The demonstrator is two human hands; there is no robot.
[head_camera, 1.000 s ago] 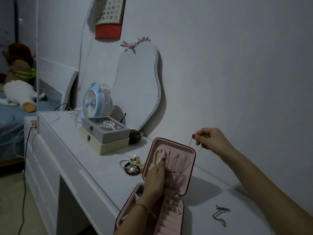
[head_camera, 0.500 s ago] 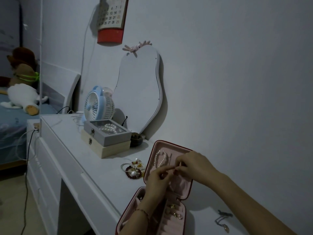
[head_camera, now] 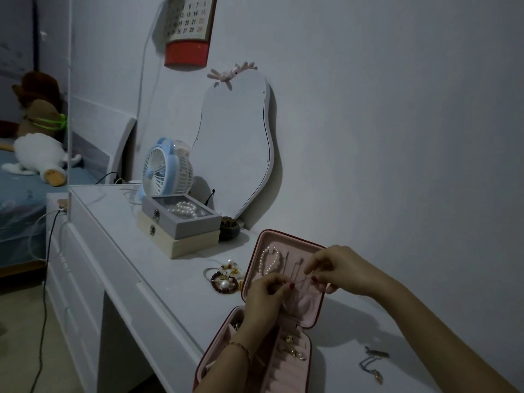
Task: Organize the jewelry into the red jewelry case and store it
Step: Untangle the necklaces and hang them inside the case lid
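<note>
Dim light falls on the white surface (head_camera: 158, 268), where the red jewelry case (head_camera: 283, 282) stands open with its lid upright near the wall and a pearl strand (head_camera: 268, 260) hanging inside it. Both my left hand (head_camera: 265, 296) and my right hand (head_camera: 337, 269) are at the lid, fingers pinched together on a thin chain (head_camera: 302, 281) stretched between them. Bracelets (head_camera: 225, 280) lie just left of the case, another necklace (head_camera: 373, 363) on its right, well apart.
</note>
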